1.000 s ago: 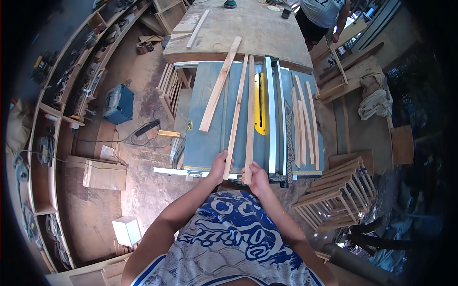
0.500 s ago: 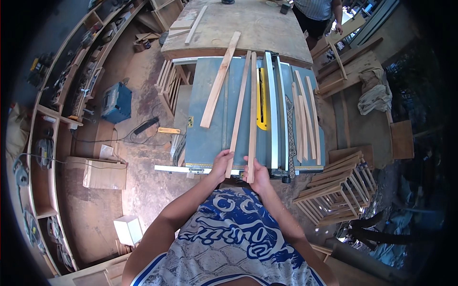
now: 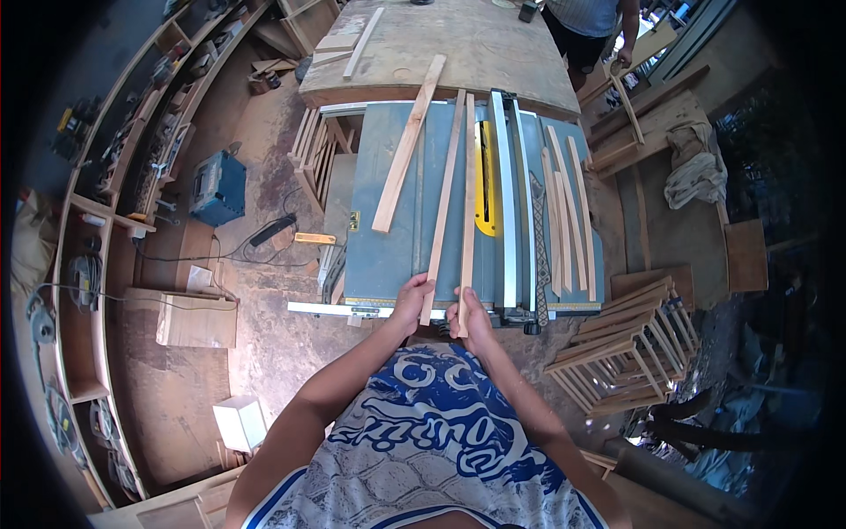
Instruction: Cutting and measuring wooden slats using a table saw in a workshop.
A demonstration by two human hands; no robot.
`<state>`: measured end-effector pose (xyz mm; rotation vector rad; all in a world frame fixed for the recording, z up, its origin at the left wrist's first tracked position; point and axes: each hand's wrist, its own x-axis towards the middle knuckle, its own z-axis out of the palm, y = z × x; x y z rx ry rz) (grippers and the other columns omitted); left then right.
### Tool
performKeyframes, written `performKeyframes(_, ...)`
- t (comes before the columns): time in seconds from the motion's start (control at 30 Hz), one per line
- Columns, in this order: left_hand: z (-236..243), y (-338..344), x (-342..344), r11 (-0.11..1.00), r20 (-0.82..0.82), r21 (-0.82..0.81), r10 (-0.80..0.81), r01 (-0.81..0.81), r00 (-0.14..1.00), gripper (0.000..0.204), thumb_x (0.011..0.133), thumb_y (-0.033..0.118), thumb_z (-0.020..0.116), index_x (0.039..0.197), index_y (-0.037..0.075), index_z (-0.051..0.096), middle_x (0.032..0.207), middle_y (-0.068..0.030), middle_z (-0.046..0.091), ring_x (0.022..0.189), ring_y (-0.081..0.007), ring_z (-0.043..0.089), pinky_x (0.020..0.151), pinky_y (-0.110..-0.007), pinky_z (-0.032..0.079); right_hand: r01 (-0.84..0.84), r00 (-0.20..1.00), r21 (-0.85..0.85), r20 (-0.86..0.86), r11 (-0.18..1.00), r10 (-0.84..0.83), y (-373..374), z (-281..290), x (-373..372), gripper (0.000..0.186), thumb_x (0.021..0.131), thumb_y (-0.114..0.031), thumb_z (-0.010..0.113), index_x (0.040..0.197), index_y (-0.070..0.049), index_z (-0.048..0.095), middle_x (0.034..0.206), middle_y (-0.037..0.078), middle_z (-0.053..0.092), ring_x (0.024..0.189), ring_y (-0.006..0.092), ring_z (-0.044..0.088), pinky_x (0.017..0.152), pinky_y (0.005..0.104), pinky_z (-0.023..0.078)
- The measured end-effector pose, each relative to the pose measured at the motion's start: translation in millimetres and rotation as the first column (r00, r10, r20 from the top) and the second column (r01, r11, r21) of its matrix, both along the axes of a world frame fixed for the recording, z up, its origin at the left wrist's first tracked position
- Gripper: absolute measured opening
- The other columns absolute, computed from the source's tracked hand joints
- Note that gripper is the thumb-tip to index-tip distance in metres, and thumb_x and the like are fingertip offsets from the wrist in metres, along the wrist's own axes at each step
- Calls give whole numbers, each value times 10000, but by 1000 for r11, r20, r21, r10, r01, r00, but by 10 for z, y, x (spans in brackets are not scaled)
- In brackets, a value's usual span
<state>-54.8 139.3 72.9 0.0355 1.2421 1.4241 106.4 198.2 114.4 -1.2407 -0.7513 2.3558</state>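
Two long narrow wooden strips lie lengthwise over the table saw's grey top (image 3: 374, 256), their near ends past its front edge. My left hand (image 3: 411, 304) is closed around the near end of the left strip (image 3: 445, 207). The right strip (image 3: 468, 203) has its near end gripped in my right hand (image 3: 474, 317), thumb along its side. At their far ends the strips almost meet, and they spread apart toward me. Just right of them are the saw's yellow insert plate (image 3: 486, 181) and silver rip fence (image 3: 505, 203).
A wider board (image 3: 410, 145) lies at the saw's left, and several thin strips (image 3: 564, 212) right of the fence. Behind stands a wooden table (image 3: 476, 53); a person (image 3: 582, 31) is at the far right. Slatted wooden frames (image 3: 621, 353) stand at the right, a blue tool case (image 3: 218, 187) at left.
My right hand has closed more firmly round its strip, thumb now along it. Both strips have shifted slightly. The person at the far right has lowered a hand to a wooden frame.
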Motion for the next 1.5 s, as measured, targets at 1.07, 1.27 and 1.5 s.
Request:
performKeyframes(1.07,149,-59,-11,997,-32,-48,-62,60,998,477,916,60,515,1389,17,566,1169,-94,682,1031,-194,684,906,-313,566,-76,994,93,83,993,68,-3,-62,95,428,983,-45,543,1411,-52,554,1016,92,652,809,182,682,668,352,629)
performKeyframes(1.27,13,-93,-51,999,62,-44,5,-2,998,375,942,121,506,1285,31,629,1002,-50,683,848,-158,663,764,-283,547,-90,976,229,212,969,41,-14,-22,48,494,885,-13,738,1348,-47,569,950,62,657,808,154,675,638,307,596)
performKeyframes(1.5,182,-71,-48,998,139,-61,-2,11,990,350,1067,280,462,1290,58,616,973,-43,673,819,-142,649,718,-289,552,-92,963,448,266,889,-34,-30,-137,23,600,777,-27,864,1252,-39,498,924,75,657,791,146,669,683,272,552)
